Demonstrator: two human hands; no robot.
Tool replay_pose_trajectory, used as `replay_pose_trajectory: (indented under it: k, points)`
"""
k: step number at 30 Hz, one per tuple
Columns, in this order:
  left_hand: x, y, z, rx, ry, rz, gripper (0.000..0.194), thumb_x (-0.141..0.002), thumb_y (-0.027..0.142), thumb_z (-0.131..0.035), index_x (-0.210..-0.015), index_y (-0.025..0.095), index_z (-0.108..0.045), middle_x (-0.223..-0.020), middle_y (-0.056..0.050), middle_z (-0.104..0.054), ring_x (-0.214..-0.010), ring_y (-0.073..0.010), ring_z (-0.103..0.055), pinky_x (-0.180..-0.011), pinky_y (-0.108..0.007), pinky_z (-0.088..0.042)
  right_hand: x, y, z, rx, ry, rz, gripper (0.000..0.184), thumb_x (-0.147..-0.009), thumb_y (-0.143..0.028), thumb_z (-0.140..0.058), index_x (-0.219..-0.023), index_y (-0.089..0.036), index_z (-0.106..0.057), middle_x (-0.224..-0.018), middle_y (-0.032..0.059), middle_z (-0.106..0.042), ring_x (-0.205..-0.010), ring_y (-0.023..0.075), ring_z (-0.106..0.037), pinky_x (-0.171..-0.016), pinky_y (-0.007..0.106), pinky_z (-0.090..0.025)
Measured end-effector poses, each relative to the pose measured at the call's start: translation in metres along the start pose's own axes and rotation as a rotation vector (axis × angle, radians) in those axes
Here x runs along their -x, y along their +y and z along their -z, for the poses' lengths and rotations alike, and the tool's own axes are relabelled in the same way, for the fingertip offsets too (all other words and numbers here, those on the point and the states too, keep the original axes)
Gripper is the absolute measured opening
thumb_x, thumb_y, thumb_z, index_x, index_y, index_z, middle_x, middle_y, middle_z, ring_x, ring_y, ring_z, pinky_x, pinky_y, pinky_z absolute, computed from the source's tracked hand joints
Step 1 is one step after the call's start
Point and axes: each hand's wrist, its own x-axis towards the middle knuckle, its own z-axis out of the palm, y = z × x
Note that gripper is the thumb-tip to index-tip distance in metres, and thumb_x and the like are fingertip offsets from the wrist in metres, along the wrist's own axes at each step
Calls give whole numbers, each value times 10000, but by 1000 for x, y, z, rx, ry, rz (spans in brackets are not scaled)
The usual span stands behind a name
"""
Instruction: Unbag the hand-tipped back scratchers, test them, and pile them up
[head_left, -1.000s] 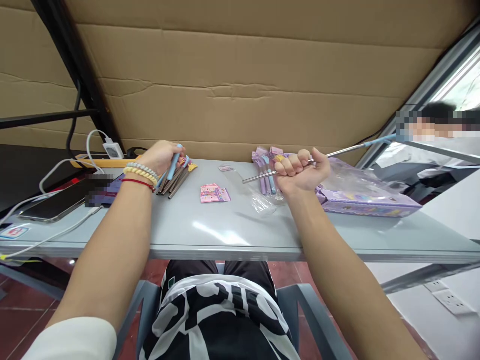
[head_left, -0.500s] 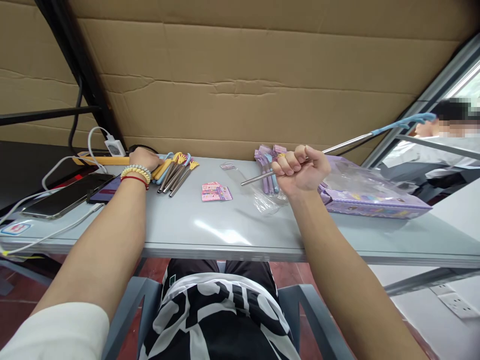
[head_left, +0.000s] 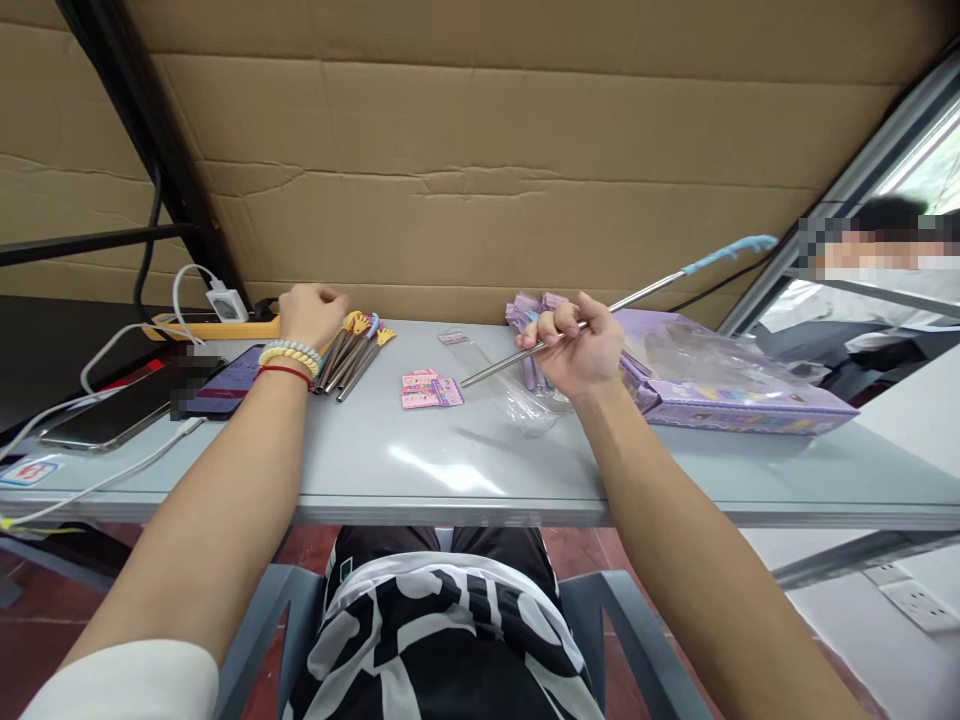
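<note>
A telescopic back scratcher (head_left: 645, 292) is in my right hand (head_left: 581, 350), its thin metal rod stretched out and its blue claw end pointing up to the right. My fingers wrap round the rod, and its other end reaches down left beside small pink printed cards (head_left: 431, 389). On the left, my left hand (head_left: 311, 312) is curled beside a pile of shorter back scratchers (head_left: 352, 355) with yellow and blue ends. Its fingertips are mostly hidden, so whatever they hold does not show. Behind my right hand lie purple-handled pieces in packaging (head_left: 525, 310).
A clear plastic sleeve (head_left: 510, 395) lies mid-table. To the right is a purple box (head_left: 750, 405) with clear film. Phones (head_left: 112, 405), white cables and a yellow power strip (head_left: 202, 328) crowd the left. Cardboard (head_left: 487, 150) stands behind, and a person sits beyond the right frame.
My left hand has risen and shifted right beside the pile, its fingers curled. My right hand has moved a little left and down, bringing the back scratcher's claw end leftward.
</note>
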Motion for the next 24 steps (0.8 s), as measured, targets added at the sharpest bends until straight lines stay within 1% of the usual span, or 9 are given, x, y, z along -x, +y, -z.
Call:
replay_pose_trajectory:
  k: [2,4,7,9,11,14,17,22,24]
  points:
    - [14,24,-7,64,-24,-158,275,-775,333,-514,-857,163,-714,-916,-88,-714,-915,-240,-608,-868,-314,-412,-2,6,1,34,-8,-18,535,-777,-486,-575,-469,-209,-236,-471,-4,-442,-557,178,-573,-580,334,-478]
    - [34,47,-13,144,-113,-335,311,-801,385,-495,-829,164,-712,-886,-76,-716,-852,-212,-615,-826,-289,-418,-4,11,1,76,-22,-22,504,-782,-481,-581,-473,-202,-298,-544,14,-515,-615,176,-595,-599,317,-481]
    - [65,75,-23,300,-351,-588,456,-877,488,-379,-883,160,-696,-883,-59,-705,-805,-178,-599,-740,-269,-418,-4,19,0,141,-24,28,451,-776,-500,-595,-500,-194,-412,-626,22,-562,-632,149,-581,-556,271,-461]
    - [81,86,-28,351,-495,-733,456,-886,505,-364,-958,177,-674,-885,-42,-691,-807,-169,-596,-720,-263,-410,-3,22,-2,174,-23,68,436,-763,-531,-608,-526,-192,-469,-632,16,-560,-599,128,-556,-508,246,-436]
    - [91,92,-31,347,-562,-802,423,-896,488,-355,-931,189,-652,-826,-29,-661,-759,-160,-584,-683,-259,-397,-2,25,-5,193,-23,62,455,-744,-580,-615,-543,-191,-491,-618,10,-556,-556,112,-535,-479,236,-422]
    - [92,92,-35,308,-560,-808,381,-908,437,-334,-785,185,-592,-702,-13,-592,-651,-142,-529,-620,-255,-358,-3,24,-9,199,-4,18,506,-703,-659,-610,-557,-192,-485,-589,4,-556,-505,101,-526,-450,233,-412]
    - [81,84,-35,252,-502,-770,388,-900,447,-330,-701,191,-541,-626,-2,-539,-587,-139,-464,-573,-265,-300,-6,14,-5,111,96,75,512,-679,-688,-604,-591,-200,-477,-578,-9,-555,-501,103,-546,-437,229,-420]
    - [57,62,-28,120,-444,-653,559,-873,598,-298,-512,196,-438,-484,3,-410,-495,-134,-367,-529,-295,-205,-14,-8,19,-163,515,221,408,-766,-623,-492,-697,-223,-453,-602,-44,-532,-512,109,-582,-447,239,-462]
    - [50,55,-26,81,-441,-627,583,-860,626,-305,-481,196,-410,-461,1,-386,-477,-132,-349,-526,-302,-198,-16,-12,26,-136,617,247,343,-773,-547,-524,-709,-221,-437,-585,-62,-502,-474,96,-559,-413,221,-447]
